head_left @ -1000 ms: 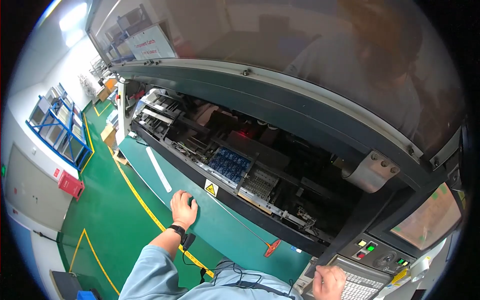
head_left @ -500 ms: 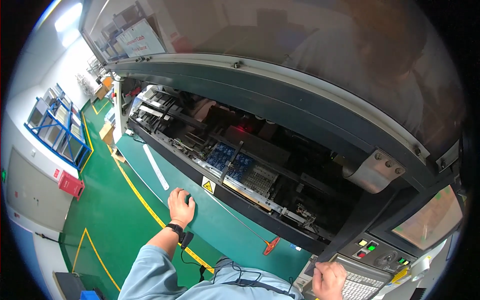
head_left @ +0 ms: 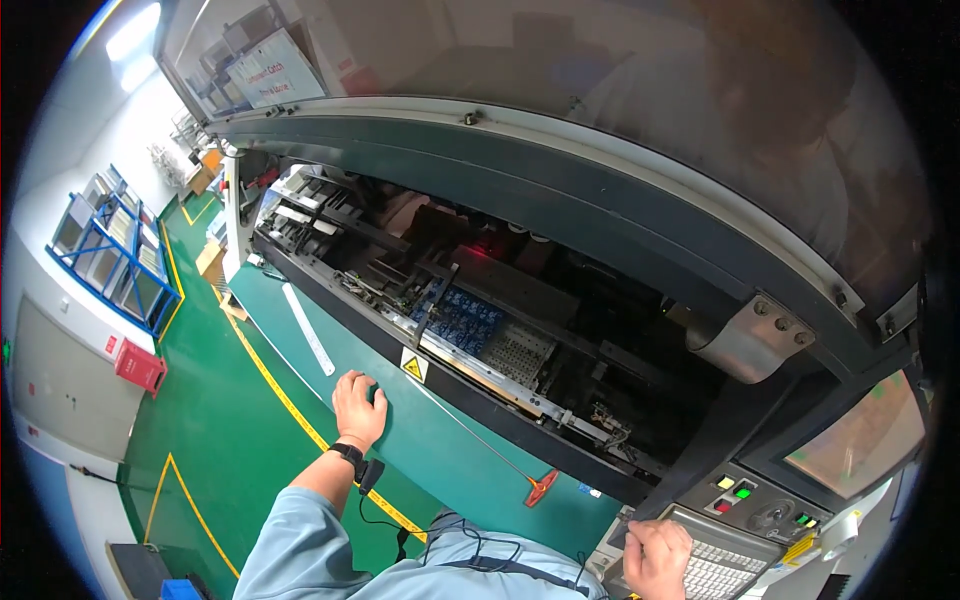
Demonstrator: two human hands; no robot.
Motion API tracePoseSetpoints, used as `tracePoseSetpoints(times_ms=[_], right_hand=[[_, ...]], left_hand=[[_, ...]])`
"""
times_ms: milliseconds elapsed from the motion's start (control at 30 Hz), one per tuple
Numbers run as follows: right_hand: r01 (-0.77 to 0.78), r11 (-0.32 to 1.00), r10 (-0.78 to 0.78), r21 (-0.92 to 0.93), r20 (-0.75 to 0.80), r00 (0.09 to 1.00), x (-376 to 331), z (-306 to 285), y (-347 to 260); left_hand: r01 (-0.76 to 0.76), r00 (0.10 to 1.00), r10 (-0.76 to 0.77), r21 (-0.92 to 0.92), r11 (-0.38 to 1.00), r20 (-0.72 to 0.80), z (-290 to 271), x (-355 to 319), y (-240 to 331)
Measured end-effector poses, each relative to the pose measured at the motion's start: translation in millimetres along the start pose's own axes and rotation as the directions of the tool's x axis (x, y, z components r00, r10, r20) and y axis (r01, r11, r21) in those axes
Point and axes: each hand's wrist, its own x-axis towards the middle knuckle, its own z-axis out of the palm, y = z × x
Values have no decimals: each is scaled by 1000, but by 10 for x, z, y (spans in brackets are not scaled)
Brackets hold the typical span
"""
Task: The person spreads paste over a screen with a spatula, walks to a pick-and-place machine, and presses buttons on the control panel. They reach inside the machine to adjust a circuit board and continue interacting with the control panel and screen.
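My left hand [head_left: 359, 408] rests on the edge of the green work surface [head_left: 430, 440], fingers a little bent, thumb apart, nothing in it. My right hand [head_left: 657, 557] is curled, thumb against the fingers, beside a white keyboard [head_left: 718, 572] at the lower right; whether something small is inside is hidden. Ahead, the machine's opening shows blue circuit boards [head_left: 468, 322] in a rail, with a dark crossbar [head_left: 436, 305] over them. A perforated metal plate [head_left: 517, 355] lies right of the boards. Between my hands is a T-handled tool with a red handle [head_left: 541, 488] and long thin shaft.
A white ruler-like strip [head_left: 308, 330] lies on the green surface at left. The machine's raised dark cover [head_left: 560, 170] hangs above the opening. At right are a button panel [head_left: 745, 495] and a screen [head_left: 860, 435]. A blue rack [head_left: 115, 255] and red box [head_left: 141, 369] stand far left.
The dark crossbar has shifted left along the blue boards, uncovering more of them. Both hands keep nearly the same place and pose; the view has shifted slightly.
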Motion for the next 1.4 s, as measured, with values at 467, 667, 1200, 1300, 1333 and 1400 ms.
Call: tracePoseSetpoints(times_ms=[467, 667, 1200, 1300, 1333, 1400], right_hand=[[6, 1000, -6, -13, 13, 1000, 41, -9, -68], [2, 1000, -2, 1, 23, 1000, 31, -10, -79], [-12, 999, 11, 39, 15, 1000, 67, 5, -121], [-4, 999, 3, 40, 13, 1000, 63, 15, -99], [2, 999, -2, 38, 13, 1000, 64, 22, -92], [7, 999, -8, 37, 15, 1000, 69, 29, -83]], left_hand=[[-25, 999, 26, 12, 1000, -23, 20, -11, -20], [-27, 999, 27, 5, 1000, -21, 14, -10, -16], [-25, 999, 25, 2, 1000, -29, 29, -5, -29], [-21, 999, 21, 6, 1000, -26, 27, -15, -28], [-20, 1000, 21, 8, 1000, -23, 28, -14, -29], [-17, 1000, 18, 5, 1000, -23, 33, -18, -24]])
